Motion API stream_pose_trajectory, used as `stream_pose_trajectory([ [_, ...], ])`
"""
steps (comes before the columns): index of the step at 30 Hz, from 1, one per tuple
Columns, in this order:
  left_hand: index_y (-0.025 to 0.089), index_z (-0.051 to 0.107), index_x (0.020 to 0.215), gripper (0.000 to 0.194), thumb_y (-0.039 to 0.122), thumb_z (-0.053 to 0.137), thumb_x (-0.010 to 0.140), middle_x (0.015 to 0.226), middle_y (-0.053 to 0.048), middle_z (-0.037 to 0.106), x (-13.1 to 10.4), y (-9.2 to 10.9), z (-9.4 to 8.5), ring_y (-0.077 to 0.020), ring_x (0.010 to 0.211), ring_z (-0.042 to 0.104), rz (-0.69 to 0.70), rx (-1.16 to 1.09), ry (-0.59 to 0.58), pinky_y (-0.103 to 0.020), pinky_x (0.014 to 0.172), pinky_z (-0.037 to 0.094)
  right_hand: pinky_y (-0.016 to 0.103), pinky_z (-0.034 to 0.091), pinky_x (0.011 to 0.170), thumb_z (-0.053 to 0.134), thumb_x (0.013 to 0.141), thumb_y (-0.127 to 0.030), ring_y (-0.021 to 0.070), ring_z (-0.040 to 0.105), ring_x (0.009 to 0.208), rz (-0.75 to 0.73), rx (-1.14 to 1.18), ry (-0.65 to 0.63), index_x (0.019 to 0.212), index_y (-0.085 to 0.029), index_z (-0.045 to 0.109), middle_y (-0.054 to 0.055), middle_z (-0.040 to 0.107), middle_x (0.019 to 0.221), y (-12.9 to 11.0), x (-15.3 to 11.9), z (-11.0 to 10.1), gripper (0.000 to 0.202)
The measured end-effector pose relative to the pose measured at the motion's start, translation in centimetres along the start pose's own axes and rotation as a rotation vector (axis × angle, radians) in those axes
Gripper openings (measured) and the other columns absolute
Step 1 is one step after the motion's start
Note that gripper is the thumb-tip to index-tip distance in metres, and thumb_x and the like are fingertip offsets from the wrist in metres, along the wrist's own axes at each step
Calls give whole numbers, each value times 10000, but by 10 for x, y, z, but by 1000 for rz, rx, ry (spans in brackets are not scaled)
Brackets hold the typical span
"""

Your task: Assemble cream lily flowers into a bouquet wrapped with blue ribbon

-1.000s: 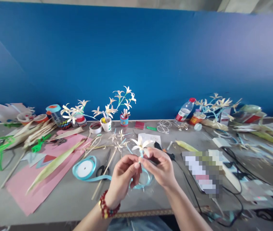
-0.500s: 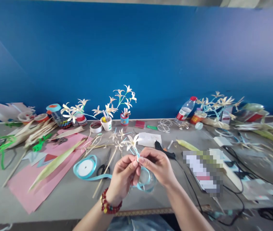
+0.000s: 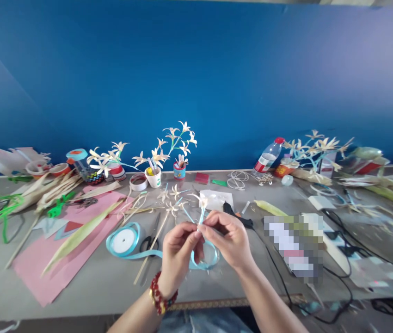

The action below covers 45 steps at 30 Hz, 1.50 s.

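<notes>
My left hand (image 3: 181, 245), with a red bead bracelet (image 3: 163, 293) at the wrist, is closed in a pinch on the blue stem of a handmade white flower (image 3: 204, 202). The thumb and finger of my right hand (image 3: 229, 238) pinch the same stem from the other side, so the fingertips of both hands meet there. Light-blue ribbon (image 3: 144, 255) runs from a white spool (image 3: 124, 241) to behind my left hand. More ribbon hangs in a loop (image 3: 213, 262) below the fingers. Exactly which fingers hold ribbon is hidden.
Behind my hands lie loose small flowers (image 3: 173, 208) and a black glue gun (image 3: 238, 216). Scissors (image 3: 148, 244) and a thin stick (image 3: 151, 249) lie by the spool. Pink paper (image 3: 40, 273) is at left, a pixelated phone (image 3: 293, 252) and cables at right. Cups of flowers (image 3: 154, 177) line the wall.
The flower has turned and shifted slightly right, its petals now seen from the side. The ribbon loop under my fingers has changed shape. Both hands keep their pinch.
</notes>
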<state>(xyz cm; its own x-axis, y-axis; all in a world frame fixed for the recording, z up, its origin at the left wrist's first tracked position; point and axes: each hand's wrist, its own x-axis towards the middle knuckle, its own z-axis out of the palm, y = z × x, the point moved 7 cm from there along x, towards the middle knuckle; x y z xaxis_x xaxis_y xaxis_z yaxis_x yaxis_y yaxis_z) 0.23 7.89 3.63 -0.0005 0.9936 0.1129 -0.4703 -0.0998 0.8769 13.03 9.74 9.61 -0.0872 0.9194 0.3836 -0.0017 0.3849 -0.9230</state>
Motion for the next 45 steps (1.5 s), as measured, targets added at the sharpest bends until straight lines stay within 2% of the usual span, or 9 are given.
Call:
stream_pose_trajectory([
  [6, 146, 665, 783, 239, 353, 781, 814, 603, 18, 666, 0, -2, 6, -39, 360, 510, -86, -207, 8, -121, 342, 375, 230, 520, 523, 754, 834, -317, 137, 639, 551, 116, 150, -89, 691, -191, 656, -3, 654, 648, 2, -1, 9, 214],
  [11, 142, 652, 773, 205, 305, 752, 847, 584, 16, 682, 3, -8, 12, -34, 333, 520, -149, -329, -120, -105, 347, 394, 252, 543, 483, 785, 819, -337, 149, 653, 456, 281, 390, -175, 750, -187, 659, -11, 674, 572, 15, -6, 15, 208],
  [16, 138, 634, 760, 240, 329, 701, 889, 578, 16, 665, 2, -14, 19, -37, 303, 500, -207, -352, -259, -110, 308, 373, 232, 532, 484, 820, 770, -338, 146, 659, 468, 259, 301, -128, 727, -183, 657, -4, 676, 568, 16, -5, 8, 229],
  [23, 154, 650, 853, 193, 322, 746, 854, 638, 27, 653, -5, -8, 4, -57, 412, 561, -82, -85, -29, -116, 343, 412, 220, 489, 514, 754, 781, -262, 134, 604, 553, 50, -87, 72, 650, -190, 633, 4, 633, 621, 5, -8, -8, 192],
  [28, 146, 645, 788, 234, 347, 750, 846, 602, 20, 662, -6, -9, 6, -30, 358, 500, -148, -202, -8, -102, 336, 355, 223, 514, 495, 773, 796, -343, 144, 630, 523, 110, 22, 22, 714, -194, 680, 3, 658, 594, 10, -9, 1, 194],
  [34, 140, 660, 778, 164, 263, 752, 836, 549, 22, 648, -3, -15, 16, -1, 287, 390, -316, -455, -224, -93, 312, 277, 214, 529, 504, 807, 795, -358, 133, 660, 510, 229, 312, -104, 737, -188, 691, 5, 700, 616, 17, -10, 11, 213],
  [39, 122, 639, 754, 194, 255, 773, 798, 502, 56, 555, -6, -22, 27, 23, 246, 212, -528, -582, -462, -111, 269, 223, 231, 516, 534, 822, 767, -377, 138, 643, 552, 223, 284, -168, 699, -176, 670, 14, 686, 629, 19, -9, 10, 261],
  [41, 128, 629, 760, 218, 290, 765, 811, 517, 60, 541, -6, -23, 25, 17, 253, 242, -523, -515, -421, -112, 264, 225, 221, 473, 513, 799, 779, -357, 126, 598, 544, 173, 153, -117, 691, -177, 645, 2, 646, 618, 15, -8, 2, 253],
  [45, 145, 657, 850, 204, 323, 757, 838, 633, 20, 638, -1, -9, 5, -41, 366, 503, -232, -156, -137, -115, 312, 333, 215, 385, 494, 708, 825, -282, 106, 496, 532, 32, -163, -23, 643, -177, 601, -23, 548, 589, 1, -8, -6, 236],
])
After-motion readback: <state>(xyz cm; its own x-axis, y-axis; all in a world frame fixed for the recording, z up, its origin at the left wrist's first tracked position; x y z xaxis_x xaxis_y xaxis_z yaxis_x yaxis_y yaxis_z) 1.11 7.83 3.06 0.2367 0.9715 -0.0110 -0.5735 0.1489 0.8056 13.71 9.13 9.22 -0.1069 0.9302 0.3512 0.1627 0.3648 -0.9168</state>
